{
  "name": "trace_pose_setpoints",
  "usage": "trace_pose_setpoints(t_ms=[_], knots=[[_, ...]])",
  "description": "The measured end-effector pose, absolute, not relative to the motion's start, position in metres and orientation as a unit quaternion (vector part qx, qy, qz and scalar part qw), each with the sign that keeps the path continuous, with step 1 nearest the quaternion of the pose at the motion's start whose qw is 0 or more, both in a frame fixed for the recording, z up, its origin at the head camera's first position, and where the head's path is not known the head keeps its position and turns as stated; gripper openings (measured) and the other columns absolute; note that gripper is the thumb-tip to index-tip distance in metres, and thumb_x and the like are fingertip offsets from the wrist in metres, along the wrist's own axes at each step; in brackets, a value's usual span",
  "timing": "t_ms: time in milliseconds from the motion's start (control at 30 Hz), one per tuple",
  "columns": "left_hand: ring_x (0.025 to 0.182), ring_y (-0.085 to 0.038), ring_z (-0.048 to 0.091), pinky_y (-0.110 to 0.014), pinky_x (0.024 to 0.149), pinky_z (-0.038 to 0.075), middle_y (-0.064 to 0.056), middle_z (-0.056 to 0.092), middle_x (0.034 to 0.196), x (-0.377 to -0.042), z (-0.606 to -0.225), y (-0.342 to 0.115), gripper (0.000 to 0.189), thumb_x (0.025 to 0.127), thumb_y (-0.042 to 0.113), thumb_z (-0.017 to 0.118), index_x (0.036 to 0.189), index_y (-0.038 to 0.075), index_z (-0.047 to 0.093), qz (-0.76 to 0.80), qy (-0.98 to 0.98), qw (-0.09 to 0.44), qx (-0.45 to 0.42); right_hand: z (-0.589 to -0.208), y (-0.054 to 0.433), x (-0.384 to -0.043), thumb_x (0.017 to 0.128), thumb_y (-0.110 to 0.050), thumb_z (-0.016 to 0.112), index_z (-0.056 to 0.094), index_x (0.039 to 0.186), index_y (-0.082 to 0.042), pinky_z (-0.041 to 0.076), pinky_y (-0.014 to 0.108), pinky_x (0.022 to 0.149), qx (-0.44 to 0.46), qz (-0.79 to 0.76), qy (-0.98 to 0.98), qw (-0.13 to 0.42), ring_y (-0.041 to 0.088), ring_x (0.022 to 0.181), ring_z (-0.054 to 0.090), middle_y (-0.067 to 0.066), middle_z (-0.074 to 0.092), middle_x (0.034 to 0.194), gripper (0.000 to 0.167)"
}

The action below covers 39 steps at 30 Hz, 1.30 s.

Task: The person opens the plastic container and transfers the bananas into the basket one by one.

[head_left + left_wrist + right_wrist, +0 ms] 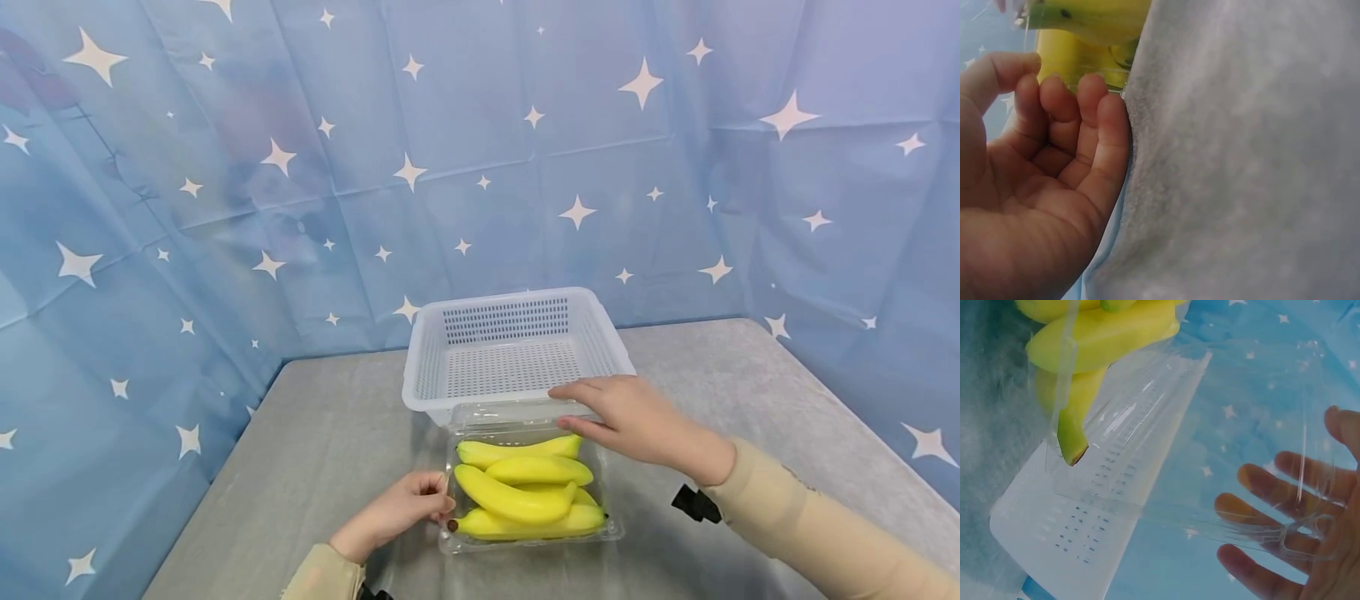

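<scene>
Lid (1229, 419), see-through plastic, stands up from see-through plastic box (531, 545). Yellow bananas (517, 500) inside box, near white slotted basket (416, 354). You seem busy with lid; opening or closing, can't tell. Next likely needs still box, gentle lid swing. Right hand (637, 421): fingers spread, touching lid, not gripping. Left hand (405, 510): bent fingers by box's side; can't tell if pinching.

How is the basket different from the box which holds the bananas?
The basket is whitish with many slots; the box is clear plastic. The basket looks larger than the box. The basket shows no lid, while the box has a raised lid. Both are open at the top.
</scene>
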State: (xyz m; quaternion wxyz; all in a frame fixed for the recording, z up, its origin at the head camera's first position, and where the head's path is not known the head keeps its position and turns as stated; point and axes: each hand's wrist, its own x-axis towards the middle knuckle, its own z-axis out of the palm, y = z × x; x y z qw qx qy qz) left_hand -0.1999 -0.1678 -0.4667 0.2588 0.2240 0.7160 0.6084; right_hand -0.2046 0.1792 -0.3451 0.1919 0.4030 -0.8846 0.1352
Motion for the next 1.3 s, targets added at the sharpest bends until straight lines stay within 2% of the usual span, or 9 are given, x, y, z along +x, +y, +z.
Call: trace_pose_setpoints(t_ms=[200,400,633,1000,1300], knots=[[0.072,-0.015,0.065,-0.025,0.068,0.054,-0.001,0.055,0.074,-0.200,-0.464,-0.168,0.030,0.090,0.002,0.057,0.080,-0.017,0.037,0.609,0.713,0.262,0.229,-0.343,0.181,-0.205,0.096,-0.038,0.060,0.066,0.121,-0.011,0.055,0.035,0.074,0.396,0.148,-0.888,0.180,0.012,0.088,0.067,0.000,0.069,0.112,0.037],[0.072,-0.013,0.064,-0.024,0.068,0.053,0.002,0.054,0.072,-0.200,-0.462,-0.170,0.028,0.091,0.003,0.057,0.078,-0.013,0.037,0.605,0.713,0.264,0.237,-0.342,0.183,-0.208,0.097,-0.036,0.060,0.066,0.121,-0.012,0.054,0.029,0.067,0.396,0.169,-0.887,0.168,-0.001,0.073,0.062,-0.001,0.069,0.110,0.035],[0.071,-0.010,0.063,-0.023,0.068,0.052,0.003,0.055,0.071,-0.200,-0.462,-0.171,0.029,0.089,0.003,0.058,0.077,-0.012,0.036,0.595,0.721,0.261,0.241,-0.338,0.184,-0.208,0.097,-0.037,0.058,0.065,0.122,-0.013,0.054,0.032,0.070,0.375,0.189,-0.897,0.139,0.011,0.089,0.067,-0.003,0.069,0.111,0.035],[0.070,-0.009,0.063,-0.025,0.070,0.053,0.004,0.055,0.069,-0.201,-0.459,-0.173,0.028,0.088,0.003,0.058,0.074,-0.009,0.037,0.575,0.731,0.246,0.271,-0.337,0.186,-0.208,0.098,-0.038,0.056,0.065,0.120,-0.015,0.054,0.027,0.066,0.358,0.222,-0.900,0.112,0.008,0.086,0.067,-0.002,0.069,0.109,0.032],[0.064,-0.007,0.052,-0.020,0.062,0.044,0.003,0.050,0.066,-0.203,-0.457,-0.177,0.028,0.086,0.003,0.060,0.073,-0.008,0.039,0.551,0.761,0.224,0.260,-0.335,0.189,-0.207,0.099,-0.038,0.055,0.064,0.121,-0.016,0.053,0.026,0.067,0.342,0.244,-0.903,0.096,0.004,0.086,0.065,-0.003,0.069,0.108,0.032]])
